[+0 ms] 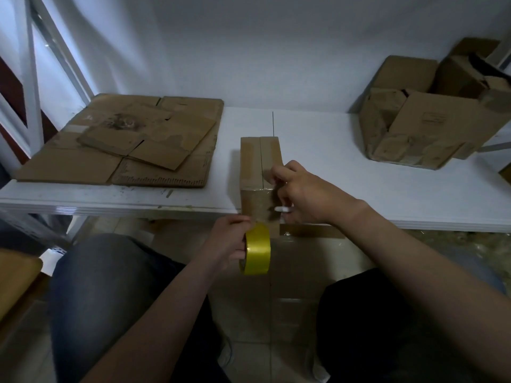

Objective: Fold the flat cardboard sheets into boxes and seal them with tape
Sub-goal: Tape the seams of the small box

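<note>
presently the small box (254, 158) sits at the very near edge of the white table (331, 150), front face toward me. i judge it is there so tape can be drawn over the top seam and down that face without the tabletop in the way. my left hand (229, 239) grips the yellow tape roll (257, 250) just below the edge, fingers curled round it, which looks meant to hold the strip taut. my right hand (301, 192) is up against the box's front corner, fingers closed on a small white tool (283, 209). probably a cutter, though i cannot tell for sure. it lies close to where the tape leaves the box, so cutting seems the step in hand. flat cardboard sheets (124, 145) wait at the left, and made-up boxes (414, 128) stand well apart at the right.
</note>
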{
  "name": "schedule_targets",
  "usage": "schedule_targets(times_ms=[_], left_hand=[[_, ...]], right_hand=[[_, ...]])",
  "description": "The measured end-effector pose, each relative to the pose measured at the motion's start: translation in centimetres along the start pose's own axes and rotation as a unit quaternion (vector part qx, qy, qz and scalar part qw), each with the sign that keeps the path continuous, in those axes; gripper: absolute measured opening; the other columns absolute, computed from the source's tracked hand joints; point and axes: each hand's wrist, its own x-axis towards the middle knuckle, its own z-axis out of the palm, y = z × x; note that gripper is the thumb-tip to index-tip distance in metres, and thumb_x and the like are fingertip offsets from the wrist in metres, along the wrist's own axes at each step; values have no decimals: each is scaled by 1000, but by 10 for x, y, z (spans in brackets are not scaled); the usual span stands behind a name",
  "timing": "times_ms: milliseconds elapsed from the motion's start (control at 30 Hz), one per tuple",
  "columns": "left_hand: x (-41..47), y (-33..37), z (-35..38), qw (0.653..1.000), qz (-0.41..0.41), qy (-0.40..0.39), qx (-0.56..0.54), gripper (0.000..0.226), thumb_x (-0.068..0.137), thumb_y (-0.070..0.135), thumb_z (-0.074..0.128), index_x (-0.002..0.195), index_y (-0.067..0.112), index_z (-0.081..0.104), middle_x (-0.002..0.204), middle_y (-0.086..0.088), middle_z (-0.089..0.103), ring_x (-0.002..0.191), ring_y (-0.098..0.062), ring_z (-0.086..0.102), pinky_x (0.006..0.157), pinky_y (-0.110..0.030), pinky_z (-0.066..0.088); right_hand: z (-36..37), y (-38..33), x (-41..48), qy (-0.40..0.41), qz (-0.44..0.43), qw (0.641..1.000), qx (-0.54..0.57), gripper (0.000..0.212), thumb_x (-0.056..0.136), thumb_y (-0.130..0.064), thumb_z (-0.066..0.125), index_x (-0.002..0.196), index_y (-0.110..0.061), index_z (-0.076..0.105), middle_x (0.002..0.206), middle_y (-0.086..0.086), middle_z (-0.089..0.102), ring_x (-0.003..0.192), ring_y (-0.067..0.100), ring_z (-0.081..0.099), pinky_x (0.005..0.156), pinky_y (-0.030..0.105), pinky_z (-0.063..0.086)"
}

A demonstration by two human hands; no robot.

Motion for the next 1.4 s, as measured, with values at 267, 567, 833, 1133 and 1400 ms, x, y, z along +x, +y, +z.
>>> schedule_targets(times_ms=[267,567,833,1133,1400], left_hand=[[-3,36,-32,992,45,116,-8,59,83,56,72,127,19,56,107,-7,72,87,-26,73,87,-44,55],[17,67,1,981,122,147,43,80,71,40,89,134,27,41,129,-4,52,101,-26,68,88,-42,56],[31,73,4,980,143,136,31,70,78,26,87,133,19,45,100,8,44,66,-12,66,79,-39,62],[46,75,0,981,143,128,39,68,76,28,88,126,24,43,122,-2,44,95,-28,70,85,-45,61],[53,73,-6,981,137,128,47,75,66,34,94,125,25,48,121,-1,44,105,-34,67,80,-47,62]], right_hand=[[2,4,-15,94,38,980,169,16,84,-26,74,83,-16,62,107,-5,64,96,13,55,80,36,51],[3,4,-16,201,132,951,194,10,89,-33,72,89,-26,65,90,-10,62,83,10,56,72,30,49],[51,62,-39,69,378,922,-53,25,99,-39,58,110,-27,77,95,1,67,84,24,67,66,29,50],[56,57,-32,-57,418,903,-85,35,94,-46,63,121,-23,66,104,1,65,94,25,67,72,32,43],[26,34,8,87,211,955,187,69,97,-70,39,158,-46,17,168,-12,15,151,19,22,118,40,25]])
